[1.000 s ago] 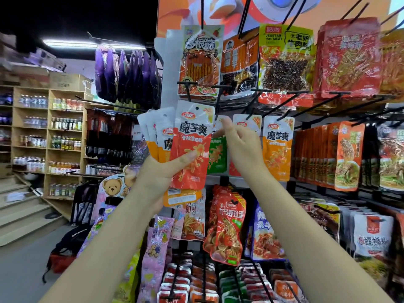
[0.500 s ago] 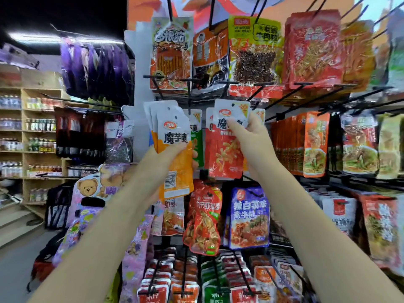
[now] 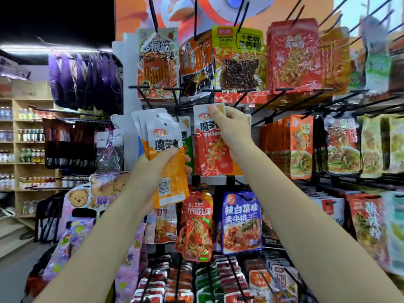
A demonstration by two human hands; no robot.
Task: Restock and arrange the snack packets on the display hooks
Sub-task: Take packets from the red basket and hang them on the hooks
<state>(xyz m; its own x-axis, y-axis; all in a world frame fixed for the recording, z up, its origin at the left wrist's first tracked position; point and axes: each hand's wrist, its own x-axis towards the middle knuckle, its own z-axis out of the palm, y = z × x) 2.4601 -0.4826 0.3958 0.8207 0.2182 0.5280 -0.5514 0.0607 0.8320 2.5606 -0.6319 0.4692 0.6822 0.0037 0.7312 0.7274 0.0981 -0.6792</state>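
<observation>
Left hand (image 3: 157,169) is gripping a fanned stack of orange packets (image 3: 168,171), thumb curled across the front. Right hand (image 3: 235,130) is pinching the red packet (image 3: 211,149) by its top edge, just below a black display hook (image 3: 215,92).

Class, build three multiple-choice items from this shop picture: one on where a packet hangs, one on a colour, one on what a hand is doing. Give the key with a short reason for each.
1. Where is the blue packet on the rack?
A. above the right hand
B. below the red packet
C. in the left hand

2. What colour is the lower part of the front packet in the fanned stack?
A. green
B. purple
C. orange

3. What is the right hand doing?
A. pinching the top of the red packet
B. hanging open at the person's side
C. resting on a shelf

Key: 1 B, it hangs in the row under the red packet. 2 C, orange shows below its white top, where the left hand grips it. 3 A, its fingers close on the packet's top edge near the hook.
</observation>
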